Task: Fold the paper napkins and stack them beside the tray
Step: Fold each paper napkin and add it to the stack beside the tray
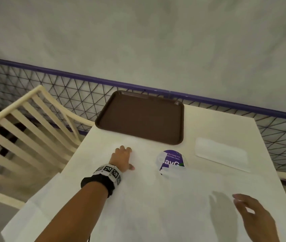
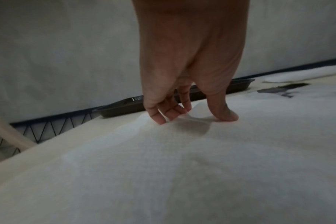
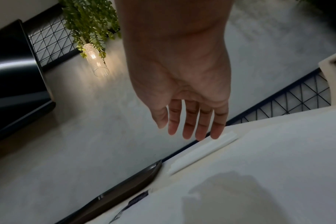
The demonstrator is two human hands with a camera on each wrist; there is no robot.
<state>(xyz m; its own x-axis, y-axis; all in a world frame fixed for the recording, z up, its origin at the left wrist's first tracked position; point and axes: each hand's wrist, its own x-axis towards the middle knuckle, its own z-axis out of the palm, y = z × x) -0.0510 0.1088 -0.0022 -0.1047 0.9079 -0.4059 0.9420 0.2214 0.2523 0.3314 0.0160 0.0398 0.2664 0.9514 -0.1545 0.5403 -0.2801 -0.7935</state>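
Note:
A large unfolded white napkin (image 1: 156, 198) (image 2: 182, 166) (image 3: 278, 166) lies spread over the near half of the cream table. My left hand (image 1: 129, 158) (image 2: 196, 119) rests on its far left corner, just short of the brown tray (image 1: 142, 117) (image 2: 121, 108) (image 3: 125, 186). Its bent fingertips and thumb press the paper, apart from each other. My right hand (image 1: 243, 205) (image 3: 182, 130) hovers over the napkin's near right part with straight spread fingers, holding nothing. A folded napkin (image 1: 221, 153) (image 3: 205, 149) lies right of the tray.
A round purple sticker (image 1: 172, 158) on the table is partly covered by the napkin's far edge. A cream slatted chair (image 1: 25, 123) stands at the left. A black wire mesh fence (image 1: 68, 91) with a purple rail runs behind the table against a grey wall.

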